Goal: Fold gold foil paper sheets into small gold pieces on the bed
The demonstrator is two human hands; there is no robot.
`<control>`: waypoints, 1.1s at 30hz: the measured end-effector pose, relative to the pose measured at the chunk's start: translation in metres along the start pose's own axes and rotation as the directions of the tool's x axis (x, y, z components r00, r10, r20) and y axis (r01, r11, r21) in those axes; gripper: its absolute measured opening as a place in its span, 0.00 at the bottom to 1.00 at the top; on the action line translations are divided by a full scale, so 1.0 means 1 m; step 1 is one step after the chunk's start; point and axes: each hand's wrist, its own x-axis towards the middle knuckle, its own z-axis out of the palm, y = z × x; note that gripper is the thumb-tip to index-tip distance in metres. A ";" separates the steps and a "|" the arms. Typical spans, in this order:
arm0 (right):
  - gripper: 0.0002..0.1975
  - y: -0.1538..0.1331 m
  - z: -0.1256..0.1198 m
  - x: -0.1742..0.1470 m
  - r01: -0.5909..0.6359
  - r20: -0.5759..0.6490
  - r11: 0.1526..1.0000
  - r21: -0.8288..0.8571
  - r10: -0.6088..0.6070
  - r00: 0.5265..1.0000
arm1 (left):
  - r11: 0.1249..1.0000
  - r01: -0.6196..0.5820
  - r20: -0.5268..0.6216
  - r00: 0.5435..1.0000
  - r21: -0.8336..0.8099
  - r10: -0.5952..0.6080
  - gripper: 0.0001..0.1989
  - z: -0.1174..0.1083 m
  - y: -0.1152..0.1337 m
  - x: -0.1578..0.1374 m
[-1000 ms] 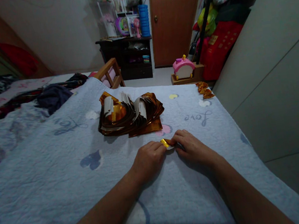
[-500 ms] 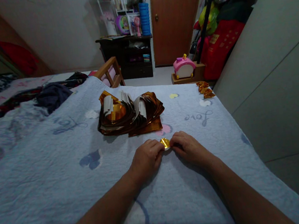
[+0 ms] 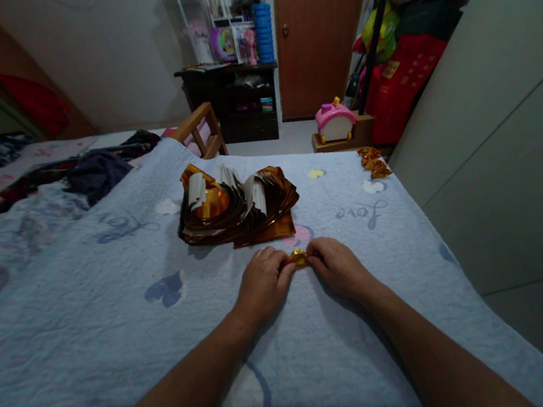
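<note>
A small piece of shiny gold foil paper (image 3: 299, 259) is held low over the light blue bedspread (image 3: 114, 306). My left hand (image 3: 268, 277) pinches its left end, and my right hand (image 3: 333, 262) pinches the right end. Only the foil's middle shows between my fingers, curled and creased. Just beyond my hands lies a curved stack of gold foil sheets (image 3: 244, 221) with pale backs, partly fanned open. Several folded gold foil pieces (image 3: 374, 163) rest together at the bed's far right corner.
Dark clothes (image 3: 99, 177) lie on the bed to the left. A pale cabinet (image 3: 506, 150) runs along the right side. Past the bed's far edge are a wooden chair (image 3: 201, 132), a dark shelf unit (image 3: 235, 104) and a pink toy (image 3: 335, 120).
The foil between my hands has turned and curled, so its pale underside no longer shows. My fingers have shifted slightly around its ends. The stack has not moved.
</note>
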 end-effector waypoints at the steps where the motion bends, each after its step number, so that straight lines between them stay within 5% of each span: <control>1: 0.05 -0.001 0.000 0.001 -0.011 0.001 1.000 -0.012 0.011 1.000 | 1.000 0.007 -0.005 1.000 0.016 -0.007 0.07 0.000 0.000 0.000; 16: 0.05 -0.010 0.004 0.003 -0.099 -0.059 0.988 -0.123 0.092 0.994 | 0.946 0.058 -0.040 0.998 0.319 -0.048 0.10 0.007 0.002 0.000; 22: 0.06 -0.006 0.006 0.003 -0.044 -0.060 0.991 -0.123 0.037 0.998 | 0.957 0.154 -0.035 0.988 0.246 -0.150 0.07 0.005 0.004 0.002; 33: 0.04 -0.021 0.004 0.002 -0.074 -0.056 0.978 -0.193 0.064 0.996 | 0.996 0.084 0.007 0.996 0.039 -0.085 0.04 0.007 -0.005 0.006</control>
